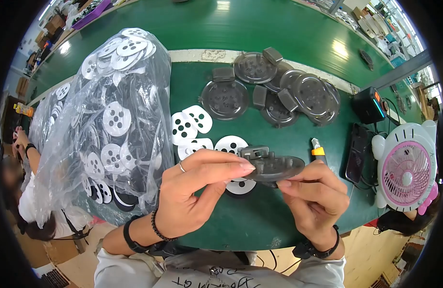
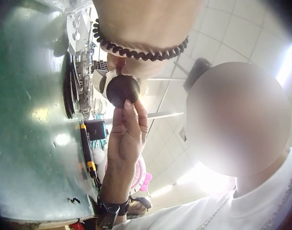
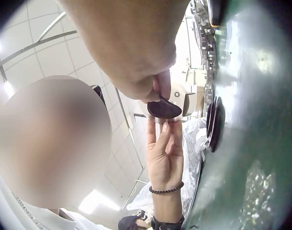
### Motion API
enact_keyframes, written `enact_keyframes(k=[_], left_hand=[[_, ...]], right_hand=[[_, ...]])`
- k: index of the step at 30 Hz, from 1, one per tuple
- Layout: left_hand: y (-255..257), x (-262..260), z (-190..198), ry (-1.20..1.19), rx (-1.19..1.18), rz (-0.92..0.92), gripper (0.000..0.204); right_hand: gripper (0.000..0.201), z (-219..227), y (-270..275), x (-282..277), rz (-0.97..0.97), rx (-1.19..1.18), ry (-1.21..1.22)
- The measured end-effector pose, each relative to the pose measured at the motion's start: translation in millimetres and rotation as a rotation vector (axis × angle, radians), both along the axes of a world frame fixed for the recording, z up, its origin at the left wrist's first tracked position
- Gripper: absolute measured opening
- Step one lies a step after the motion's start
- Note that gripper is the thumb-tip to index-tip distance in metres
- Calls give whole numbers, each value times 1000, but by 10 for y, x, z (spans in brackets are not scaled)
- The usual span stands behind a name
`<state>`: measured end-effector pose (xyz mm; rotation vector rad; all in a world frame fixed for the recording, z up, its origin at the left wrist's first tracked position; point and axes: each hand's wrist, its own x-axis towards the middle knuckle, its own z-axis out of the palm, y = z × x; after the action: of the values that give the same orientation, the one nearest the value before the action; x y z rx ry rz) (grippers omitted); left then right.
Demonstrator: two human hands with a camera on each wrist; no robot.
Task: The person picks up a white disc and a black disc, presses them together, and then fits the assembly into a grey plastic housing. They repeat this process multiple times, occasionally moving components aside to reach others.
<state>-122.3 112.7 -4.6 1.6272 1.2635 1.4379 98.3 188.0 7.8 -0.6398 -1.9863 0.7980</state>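
Note:
A dark translucent round part (image 1: pixel 274 168) with a rectangular block on its rim is held up between both hands over the table. The left hand (image 1: pixel 190 194) pinches its left side near the block, fingers extended toward it. On the other side, the right hand (image 1: pixel 317 197) pinches the disc's edge between thumb and fingers. In the left wrist view the disc (image 2: pixel 123 91) shows a dark flat face, with the right hand (image 2: pixel 127 139) at its edge. The right wrist view shows the disc (image 3: pixel 164 109) tilted, the left hand (image 3: pixel 165 153) below it.
White discs with holes (image 1: pixel 183 127) lie behind the hands. Several dark round parts (image 1: pixel 225 99) sit farther back. A clear bag (image 1: pixel 130 96) of white discs stands left. At the right are a yellow cutter (image 1: pixel 318 150), a phone (image 1: pixel 357 153), a black box (image 1: pixel 369 105) and a fan (image 1: pixel 407 168).

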Motion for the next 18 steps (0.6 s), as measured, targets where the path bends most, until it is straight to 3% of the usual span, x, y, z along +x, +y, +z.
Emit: enact_keyframes(k=[13,18], left_hand=[[-47,94,-76,31,-9,55,29],[-63,142,-61,-319,-225,59,28]], right_hand=[[37,-12,-27,-43,-18,19,-32],[42,-50,-40,-68,-35,17,28]])
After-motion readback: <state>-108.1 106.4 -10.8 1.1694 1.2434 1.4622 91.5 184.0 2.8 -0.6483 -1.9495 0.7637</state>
